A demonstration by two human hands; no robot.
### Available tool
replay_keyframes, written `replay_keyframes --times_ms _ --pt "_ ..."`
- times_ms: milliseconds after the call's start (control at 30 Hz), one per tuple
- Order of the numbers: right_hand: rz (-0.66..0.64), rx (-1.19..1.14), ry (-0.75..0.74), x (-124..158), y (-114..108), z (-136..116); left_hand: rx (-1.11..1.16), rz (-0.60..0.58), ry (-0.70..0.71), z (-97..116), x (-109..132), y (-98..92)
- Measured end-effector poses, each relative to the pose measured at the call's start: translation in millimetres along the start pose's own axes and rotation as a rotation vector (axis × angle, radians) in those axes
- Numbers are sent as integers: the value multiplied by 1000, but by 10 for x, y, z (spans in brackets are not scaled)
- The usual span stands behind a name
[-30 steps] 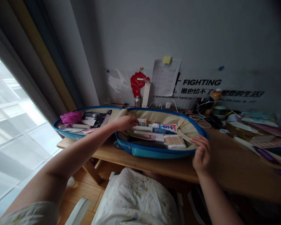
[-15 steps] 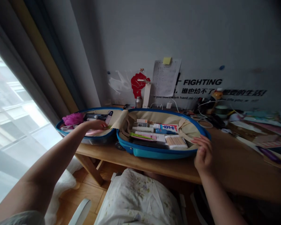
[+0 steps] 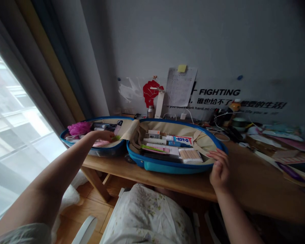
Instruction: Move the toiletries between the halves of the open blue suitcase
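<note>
Now, a wooden desk [image 3: 152,179] runs along the wall beside a grey curtain [image 3: 66,61]. At its window end lies an open blue hard-shell case [image 3: 165,167], its two halves spread side by side. The shell appears stiff and fairly light, but the loose contents would likely slide if it tipped; the outer rims offer the safest hold, with one hand on each half.

The right half carries a tube carton [image 3: 183,140] and a pack of cotton swabs [image 3: 190,156] on beige lining [image 3: 167,127]. The left half carries a pink bath puff [image 3: 78,128] and dark pen-like sticks [image 3: 104,126].

The left arm reaches forward across the desk edge, placing the left hand [image 3: 104,136] over the left half. Its fingers [image 3: 111,136] lie together and point inward; whether they clamp anything cannot be told. The right hand [image 3: 220,171] stands upright just beside the right half's rim. Its fingers [image 3: 215,155] curve loosely together; contact with the rim cannot be confirmed.
</note>
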State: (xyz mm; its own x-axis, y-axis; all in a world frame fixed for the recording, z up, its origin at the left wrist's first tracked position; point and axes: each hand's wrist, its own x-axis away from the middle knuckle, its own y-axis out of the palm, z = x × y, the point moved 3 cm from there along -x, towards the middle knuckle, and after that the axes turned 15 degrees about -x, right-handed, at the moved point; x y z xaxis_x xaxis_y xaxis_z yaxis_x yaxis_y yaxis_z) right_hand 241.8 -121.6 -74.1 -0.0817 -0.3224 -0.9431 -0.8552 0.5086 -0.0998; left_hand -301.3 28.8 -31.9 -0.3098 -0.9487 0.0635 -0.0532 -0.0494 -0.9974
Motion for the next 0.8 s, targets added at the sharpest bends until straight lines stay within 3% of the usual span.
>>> replay_keyframes --times_ms 133,200,333,433,533,667,800 --pt "5 7 -4 -7 2 -13 22 -104 -108 -13 10 -68" --pt "-2 3 -19 -4 2 -13 47 -54 -161 -8 8 -178" --pt "-2 -3 -13 8 -2 1 127 155 -205 158 -26 -478" --pt "6 3 9 9 -5 7 198 291 -135 520 -77 -718" --pt "4 6 11 4 -4 4 230 355 137 1090 -131 -910" --pt "4 3 -14 -5 2 -5 98 142 388 1814 -220 -879" --pt "13 -16 -55 -16 8 -26 2 11 435 2212 -340 -652"
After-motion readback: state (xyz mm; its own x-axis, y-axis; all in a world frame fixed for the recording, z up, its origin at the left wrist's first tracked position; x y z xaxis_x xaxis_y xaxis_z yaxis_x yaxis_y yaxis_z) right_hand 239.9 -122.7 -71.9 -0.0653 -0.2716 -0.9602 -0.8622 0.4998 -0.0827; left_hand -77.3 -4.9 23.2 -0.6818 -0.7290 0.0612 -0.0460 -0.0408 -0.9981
